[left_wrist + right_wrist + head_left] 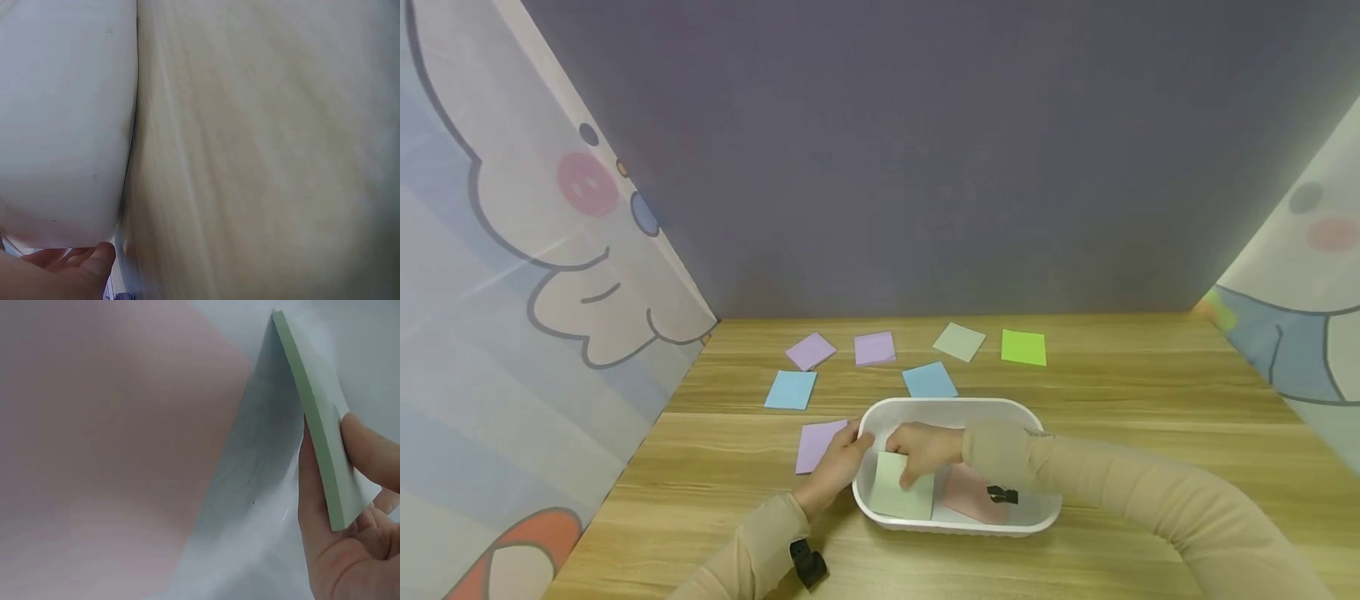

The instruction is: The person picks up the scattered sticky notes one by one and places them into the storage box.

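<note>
Near the left end inside the tub point(977, 410), our right hand point(931, 448) pinches the green pad point(895, 493) between thumb and fingers. A firm but gentle pinch should suit us best, with the pad held apart from the pink pad point(968, 497) toward the tub's right end. Our left hand point(837, 465), clamped on the tub's left rim, should steady it against sliding.

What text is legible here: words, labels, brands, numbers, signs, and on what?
None can be read in any view.
Pale green pad, pink pad, white tub: no lettering on the sides that show.
Left cartoon sheet, right cartoon sheet: drawings only.
Black piece at left wrist: too small to tell.
</note>
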